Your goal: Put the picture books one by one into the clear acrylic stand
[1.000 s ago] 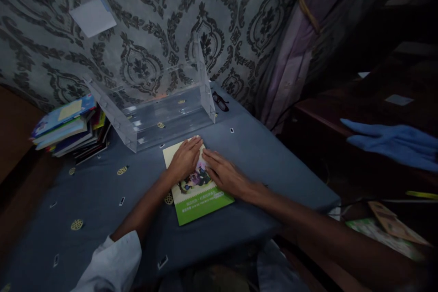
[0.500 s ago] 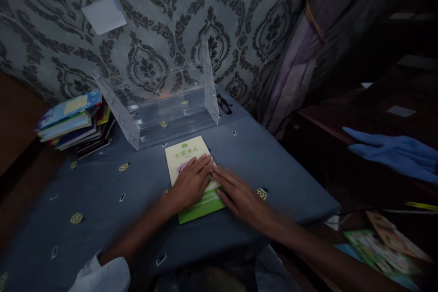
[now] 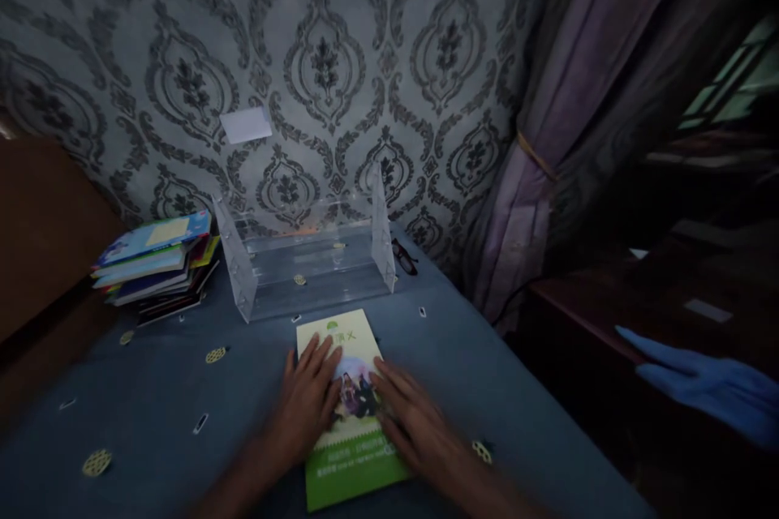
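At lower centre, a book (image 3: 357, 397) lies flat on the surface (image 3: 487, 373), left hand (image 3: 309, 397) spread over its cover, right hand (image 3: 419, 426) uncurled along its right edge, neither grip closed around it. Light, even pressure should steady it best.

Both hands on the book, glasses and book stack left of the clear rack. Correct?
Glasses are wrong: the head view shows them right of the clear rack. Left hand and right hand on the book, book stack left of the rack: correct.

Dim light falls on a grey damask-patterned wall (image 3: 329, 57) beside a tied-back purple curtain (image 3: 563, 101).
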Action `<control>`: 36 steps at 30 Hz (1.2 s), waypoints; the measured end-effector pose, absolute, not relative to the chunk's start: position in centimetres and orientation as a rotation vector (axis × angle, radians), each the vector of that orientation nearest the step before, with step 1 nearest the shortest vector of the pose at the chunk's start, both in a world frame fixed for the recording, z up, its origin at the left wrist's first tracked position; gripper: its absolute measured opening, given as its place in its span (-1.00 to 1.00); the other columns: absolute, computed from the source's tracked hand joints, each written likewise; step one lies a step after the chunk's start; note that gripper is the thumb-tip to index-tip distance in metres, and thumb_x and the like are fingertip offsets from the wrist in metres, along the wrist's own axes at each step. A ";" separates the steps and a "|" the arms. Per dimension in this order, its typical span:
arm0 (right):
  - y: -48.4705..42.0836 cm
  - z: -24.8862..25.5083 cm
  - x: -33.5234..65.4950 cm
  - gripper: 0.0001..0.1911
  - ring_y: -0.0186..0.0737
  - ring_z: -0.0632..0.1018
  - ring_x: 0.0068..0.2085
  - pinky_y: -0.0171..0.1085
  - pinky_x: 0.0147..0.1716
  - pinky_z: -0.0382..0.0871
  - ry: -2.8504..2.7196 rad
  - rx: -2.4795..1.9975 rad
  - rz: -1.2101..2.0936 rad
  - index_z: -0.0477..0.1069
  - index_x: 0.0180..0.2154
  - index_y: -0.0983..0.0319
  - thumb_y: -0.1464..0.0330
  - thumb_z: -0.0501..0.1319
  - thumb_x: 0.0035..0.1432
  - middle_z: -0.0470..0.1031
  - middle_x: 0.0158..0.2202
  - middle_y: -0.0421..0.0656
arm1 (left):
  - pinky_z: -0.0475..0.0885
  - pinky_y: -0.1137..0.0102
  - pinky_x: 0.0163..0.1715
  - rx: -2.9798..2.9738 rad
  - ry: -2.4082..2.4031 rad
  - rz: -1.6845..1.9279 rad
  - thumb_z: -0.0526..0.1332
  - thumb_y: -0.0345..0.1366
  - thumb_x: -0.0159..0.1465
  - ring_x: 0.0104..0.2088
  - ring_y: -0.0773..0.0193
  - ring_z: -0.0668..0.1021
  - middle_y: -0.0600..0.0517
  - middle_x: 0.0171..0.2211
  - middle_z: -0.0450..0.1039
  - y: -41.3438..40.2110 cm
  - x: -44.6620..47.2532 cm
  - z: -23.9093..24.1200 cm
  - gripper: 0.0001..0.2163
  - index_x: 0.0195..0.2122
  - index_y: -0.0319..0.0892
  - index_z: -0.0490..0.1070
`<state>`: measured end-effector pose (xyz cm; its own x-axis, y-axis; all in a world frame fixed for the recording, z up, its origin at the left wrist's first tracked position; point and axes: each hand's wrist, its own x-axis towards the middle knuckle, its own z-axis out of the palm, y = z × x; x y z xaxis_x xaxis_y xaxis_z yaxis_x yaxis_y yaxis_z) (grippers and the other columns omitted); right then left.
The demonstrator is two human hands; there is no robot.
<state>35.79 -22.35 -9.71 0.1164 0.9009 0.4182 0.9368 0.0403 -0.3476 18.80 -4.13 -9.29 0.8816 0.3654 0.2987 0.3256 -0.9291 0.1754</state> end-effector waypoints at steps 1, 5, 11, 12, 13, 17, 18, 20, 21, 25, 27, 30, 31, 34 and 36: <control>-21.9 -9.9 36.0 -0.52 0.01 0.38 0.31 -0.04 0.23 0.38 -1.790 -1.858 -0.103 0.31 0.28 0.28 0.39 0.06 0.37 0.33 0.31 0.11 | 0.21 -0.21 0.27 2.905 0.602 0.539 0.01 -0.25 0.47 0.42 -0.08 0.15 -0.13 0.39 0.15 -3.8 18.8 -9.9 -0.57 0.35 -0.02 0.22; -20.1 -10.8 36.4 -0.50 0.04 0.30 0.35 -0.01 0.25 0.36 -1.786 -1.853 -0.157 0.26 0.31 0.27 0.37 0.06 0.38 0.27 0.34 0.12 | 0.20 -0.12 0.31 2.762 0.718 0.712 0.05 -0.24 0.45 0.44 -0.09 0.06 -0.19 0.45 -0.01 -3.3 19.0 -11.8 -0.56 0.34 -0.09 0.24; -16.6 -11.9 36.6 -0.47 0.15 0.19 0.40 0.14 0.24 0.34 -1.765 -1.919 -0.182 0.23 0.33 0.27 0.29 0.04 0.40 0.21 0.37 0.12 | 0.25 -0.04 0.31 2.509 0.740 0.814 0.02 -0.18 0.46 0.45 -0.06 0.04 -0.23 0.47 -0.13 -3.3 19.6 -11.3 -0.55 0.34 -0.16 0.18; -16.0 -12.1 36.7 -0.47 0.17 0.19 0.40 0.18 0.24 0.34 -1.766 -1.917 -0.192 0.25 0.32 0.27 0.28 0.04 0.39 0.22 0.37 0.13 | 0.25 -0.04 0.31 2.466 0.748 0.826 0.03 -0.18 0.46 0.45 -0.05 0.06 -0.23 0.47 -0.12 -3.3 19.7 -11.0 -0.55 0.34 -0.16 0.18; -15.4 -12.3 37.0 -0.48 0.18 0.20 0.40 0.20 0.24 0.33 -1.763 -1.907 -0.207 0.27 0.31 0.28 0.28 0.04 0.39 0.24 0.36 0.13 | 0.24 -0.03 0.31 2.421 0.753 0.833 0.04 -0.19 0.45 0.44 -0.04 0.07 -0.24 0.47 -0.13 -3.3 19.8 -10.6 -0.55 0.34 -0.16 0.17; -13.8 -13.3 38.0 -0.53 0.17 0.28 0.36 0.25 0.23 0.31 -1.722 -1.820 -0.346 0.37 0.21 0.26 0.25 0.04 0.37 0.38 0.27 0.12 | 0.11 -0.02 0.37 2.134 0.787 0.793 0.14 -0.19 0.38 0.44 -0.03 0.09 -0.30 0.44 -0.06 -3.2 20.2 -8.7 -0.51 0.30 -0.25 0.20; -13.5 -13.6 38.2 -0.53 0.16 0.30 0.35 0.27 0.23 0.29 -1.719 -1.791 -0.370 0.37 0.21 0.25 0.23 0.03 0.37 0.39 0.25 0.12 | 0.10 0.00 0.38 2.008 0.819 0.788 0.18 -0.19 0.36 0.44 -0.02 0.10 -0.29 0.43 0.00 -3.0 20.4 -8.3 -0.50 0.29 -0.24 0.22; -13.1 -13.8 38.6 -0.51 0.19 0.36 0.31 0.29 0.23 0.27 -1.752 -1.744 -0.376 0.38 0.18 0.29 0.20 -0.01 0.37 0.41 0.23 0.17 | 0.19 0.05 0.34 1.670 0.846 0.788 0.22 -0.20 0.34 0.39 0.03 0.23 -0.23 0.36 0.17 -2.2 20.7 -7.5 -0.49 0.29 -0.19 0.22; -13.0 -13.9 38.8 -0.50 0.19 0.38 0.29 0.28 0.24 0.25 -1.777 -1.727 -0.350 0.38 0.17 0.31 0.20 -0.02 0.36 0.41 0.22 0.19 | 0.24 0.06 0.31 1.466 0.829 0.803 0.24 -0.19 0.33 0.35 0.02 0.30 -0.22 0.32 0.24 -1.8 20.9 -7.3 -0.47 0.29 -0.17 0.22; -12.8 -14.2 39.5 -0.46 0.23 0.38 0.28 0.24 0.24 0.27 -1.808 -1.752 -0.308 0.40 0.14 0.30 0.14 -0.04 0.34 0.41 0.22 0.18 | 0.29 0.14 0.26 0.922 0.756 0.905 0.45 -0.28 0.11 0.25 -0.01 0.42 -0.23 0.18 0.41 -0.5 21.3 -7.3 -0.44 0.13 -0.22 0.37; -12.9 -14.4 39.8 -0.45 0.25 0.38 0.28 0.24 0.22 0.29 -1.815 -1.748 -0.306 0.40 0.14 0.28 0.11 -0.06 0.33 0.41 0.22 0.18 | 0.36 0.17 0.18 0.823 0.680 0.835 0.48 -0.33 0.04 0.11 0.02 0.54 -0.19 0.05 0.51 -0.4 21.5 -7.7 -0.48 0.03 -0.26 0.43; -13.1 -14.6 40.2 -0.42 0.27 0.36 0.29 0.25 0.19 0.34 -1.820 -1.712 -0.268 0.31 0.23 0.21 0.10 -0.07 0.34 0.37 0.25 0.17 | 0.48 0.23 -0.02 0.745 0.641 0.671 0.46 -0.36 0.03 -0.18 0.14 0.64 -0.10 -0.16 0.60 -0.8 21.8 -8.8 -0.55 -0.04 -0.28 0.46; -13.2 -14.7 40.3 -0.41 0.29 0.34 0.30 0.27 0.17 0.35 -1.819 -1.691 -0.253 0.27 0.28 0.17 0.10 -0.07 0.34 0.35 0.26 0.18 | 0.49 0.27 -0.06 0.728 0.654 0.645 0.45 -0.37 0.04 -0.23 0.18 0.64 -0.08 -0.19 0.61 -1.0 21.9 -9.1 -0.56 -0.04 -0.28 0.46; -13.4 -14.8 40.5 -0.38 0.27 0.24 0.36 0.30 0.14 0.34 -1.834 -1.624 -0.202 0.08 0.39 0.05 0.14 -0.10 0.35 0.31 0.28 0.20 | 0.49 0.32 -0.12 0.709 0.678 0.624 0.43 -0.35 0.11 -0.24 0.21 0.64 -0.06 -0.19 0.62 -1.5 22.0 -9.8 -0.59 0.00 -0.27 0.47; -13.6 -14.8 40.6 -0.36 0.18 0.15 0.41 0.30 0.16 0.33 -1.826 -1.647 -0.188 -0.02 0.42 -0.02 0.14 -0.17 0.36 0.35 0.24 0.16 | 0.50 0.31 -0.11 0.703 0.679 0.607 0.42 -0.30 0.15 -0.22 0.20 0.64 -0.05 -0.18 0.62 -1.5 22.0 -10.1 -0.59 0.02 -0.26 0.48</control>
<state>40.58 -13.57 -14.79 0.0138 0.8325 0.5538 0.9281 0.1955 -0.3170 22.03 -1.50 -10.12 0.6291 0.6953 -0.3475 -0.2686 0.6140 0.7422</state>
